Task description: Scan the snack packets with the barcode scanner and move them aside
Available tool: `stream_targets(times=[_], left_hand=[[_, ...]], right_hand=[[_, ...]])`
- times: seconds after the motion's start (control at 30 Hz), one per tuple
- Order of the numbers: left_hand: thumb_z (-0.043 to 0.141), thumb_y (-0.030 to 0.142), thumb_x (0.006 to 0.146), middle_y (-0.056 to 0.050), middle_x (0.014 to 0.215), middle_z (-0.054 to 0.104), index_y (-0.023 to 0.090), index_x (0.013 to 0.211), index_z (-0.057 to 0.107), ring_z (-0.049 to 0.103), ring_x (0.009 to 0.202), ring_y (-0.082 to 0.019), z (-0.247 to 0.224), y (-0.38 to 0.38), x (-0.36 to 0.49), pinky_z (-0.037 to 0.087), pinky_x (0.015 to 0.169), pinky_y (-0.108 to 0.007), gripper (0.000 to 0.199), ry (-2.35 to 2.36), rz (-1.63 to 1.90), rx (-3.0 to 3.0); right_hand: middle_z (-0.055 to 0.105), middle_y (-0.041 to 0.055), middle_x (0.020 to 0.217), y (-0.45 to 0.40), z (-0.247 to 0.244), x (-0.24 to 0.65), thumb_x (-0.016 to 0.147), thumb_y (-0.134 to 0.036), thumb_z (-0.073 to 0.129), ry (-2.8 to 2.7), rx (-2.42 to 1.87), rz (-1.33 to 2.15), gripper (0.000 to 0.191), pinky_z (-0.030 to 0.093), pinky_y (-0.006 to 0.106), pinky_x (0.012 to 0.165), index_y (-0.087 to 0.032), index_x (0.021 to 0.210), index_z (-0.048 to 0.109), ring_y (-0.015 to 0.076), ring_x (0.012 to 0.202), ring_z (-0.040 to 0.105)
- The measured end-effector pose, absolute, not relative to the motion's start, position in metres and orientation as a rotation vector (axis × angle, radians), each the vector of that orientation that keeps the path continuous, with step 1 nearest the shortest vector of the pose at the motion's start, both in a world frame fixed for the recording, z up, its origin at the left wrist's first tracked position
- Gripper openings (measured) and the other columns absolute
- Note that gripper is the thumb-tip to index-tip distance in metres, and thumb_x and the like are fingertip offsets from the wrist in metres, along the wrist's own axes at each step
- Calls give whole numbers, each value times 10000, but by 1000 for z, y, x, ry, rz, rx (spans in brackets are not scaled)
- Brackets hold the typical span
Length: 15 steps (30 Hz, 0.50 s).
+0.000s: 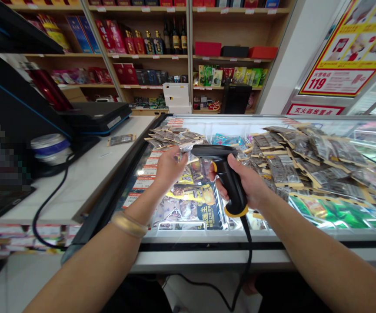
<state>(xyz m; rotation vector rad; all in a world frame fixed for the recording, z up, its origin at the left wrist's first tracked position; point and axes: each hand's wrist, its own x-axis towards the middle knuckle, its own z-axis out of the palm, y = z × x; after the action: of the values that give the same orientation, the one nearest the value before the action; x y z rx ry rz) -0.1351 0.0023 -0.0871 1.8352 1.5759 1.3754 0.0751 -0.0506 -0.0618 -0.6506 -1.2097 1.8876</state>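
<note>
My right hand (240, 180) is wrapped round the handle of a black and yellow barcode scanner (215, 151), whose head points left. Just left of the scanner head, my left hand (171, 165) is closed at the fingertips on a small clear packet (191, 153), partly hidden by the fingers. Beyond my left hand lies a small pile of similar packets (171, 135) on the glass top of a freezer. A larger heap of brown-backed packets (282, 167) spreads over the glass to the right of the scanner.
A white counter (109, 165) on the left holds a single packet (121, 139), a round tin (51, 150) and a black machine (93, 115). The scanner's cable (249, 261) hangs over the freezer's front edge (207, 257). Shelves (148, 56) with boxes and bottles stand behind.
</note>
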Motion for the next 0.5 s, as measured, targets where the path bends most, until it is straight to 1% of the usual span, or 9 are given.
stream_targets(times=[0.1, 0.17, 0.23, 0.37, 0.5], left_hand=[[547, 298, 806, -23, 792, 677, 163, 896, 673, 595, 743, -156, -85, 0, -136, 472, 703, -257, 205, 1544, 1433, 1767], [558, 294, 790, -16, 757, 652, 169, 841, 655, 571, 717, -148, -85, -1, -136, 458, 675, -244, 166, 1540, 1396, 1780], [576, 283, 766, -11, 732, 637, 175, 802, 645, 557, 710, -149, -85, -2, -136, 448, 665, -241, 133, 1560, 1359, 1814], [578, 291, 750, 1, 711, 627, 180, 807, 648, 541, 680, -145, -85, -4, -134, 439, 658, -244, 143, 1559, 1307, 1856], [560, 303, 755, 10, 676, 595, 176, 778, 631, 508, 621, -129, -85, -4, -133, 427, 642, -247, 147, 1591, 1291, 1882]], right_hand=[[631, 9, 704, -51, -60, 75, 747, -700, 699, -1201, -673, 1859, 544, 438, 219, 392, -165, 814, 625, 70, 405, 481], [637, 14, 710, -52, -60, 75, 742, -697, 706, -1199, -685, 1849, 545, 438, 223, 391, -164, 824, 631, 74, 409, 489], [641, 14, 718, -52, -59, 75, 716, -702, 728, -1192, -682, 1848, 555, 440, 225, 391, -165, 815, 628, 75, 411, 492], [635, 6, 720, -51, -60, 75, 678, -715, 753, -1167, -691, 1838, 584, 438, 222, 385, -161, 819, 639, 70, 406, 492], [619, 4, 712, -50, -63, 75, 744, -712, 702, -1158, -705, 1827, 570, 435, 220, 383, -155, 857, 647, 68, 407, 482]])
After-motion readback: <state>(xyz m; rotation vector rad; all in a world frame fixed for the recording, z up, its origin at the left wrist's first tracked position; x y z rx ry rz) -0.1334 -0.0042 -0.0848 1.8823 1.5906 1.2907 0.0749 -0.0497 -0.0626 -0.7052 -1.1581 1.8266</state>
